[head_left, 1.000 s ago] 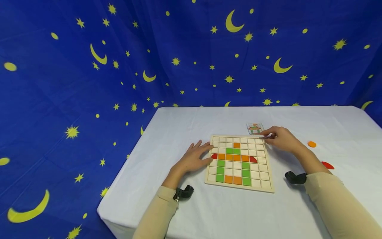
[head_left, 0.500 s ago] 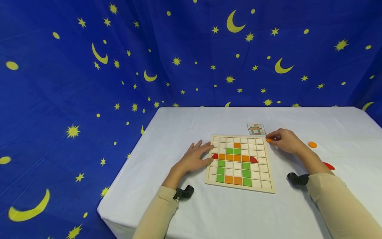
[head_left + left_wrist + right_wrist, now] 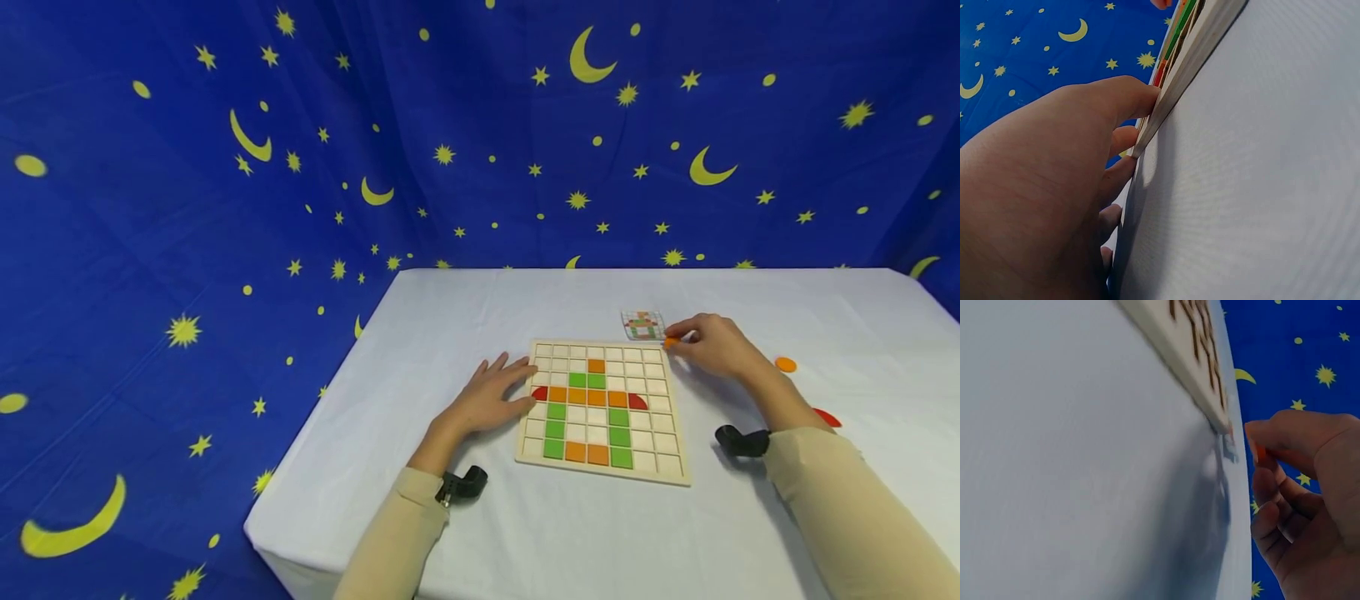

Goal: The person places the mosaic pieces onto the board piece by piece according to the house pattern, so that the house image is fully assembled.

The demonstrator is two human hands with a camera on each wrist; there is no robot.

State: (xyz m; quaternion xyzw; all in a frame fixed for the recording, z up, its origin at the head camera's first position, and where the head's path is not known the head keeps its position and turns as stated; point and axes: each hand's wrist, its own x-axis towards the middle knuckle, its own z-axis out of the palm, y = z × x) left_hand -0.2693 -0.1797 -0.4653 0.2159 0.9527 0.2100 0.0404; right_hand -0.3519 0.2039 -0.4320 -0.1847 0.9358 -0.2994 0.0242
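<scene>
A square wooden grid board [image 3: 655, 437] lies on the white table, with green, orange and red pieces set in some of its cells. My left hand [image 3: 486, 398] rests at the board's left edge, fingers spread and fairly straight, thumb and fingertips touching the rim. Between thumb and fingers of my right hand [image 3: 712, 343] I pinch a small orange piece [image 3: 672, 342], just off the board's far right corner. In the right wrist view only a sliver of the orange piece [image 3: 1261, 454] shows between the fingertips; the rest is hidden. Close by lies a small pattern card [image 3: 642, 325].
Right of my right hand, an orange disc [image 3: 785, 364] lies on the white tablecloth [image 3: 750, 533]. A red piece [image 3: 828, 417] lies nearer, partly covered by my right forearm. Blue cloth [image 3: 480, 100] with yellow moons and stars hangs behind and to the left.
My right hand drew back a little from the card and board corner, then moved slightly forward again; the orange piece in its fingers came into view. My left hand stayed at the board's edge.
</scene>
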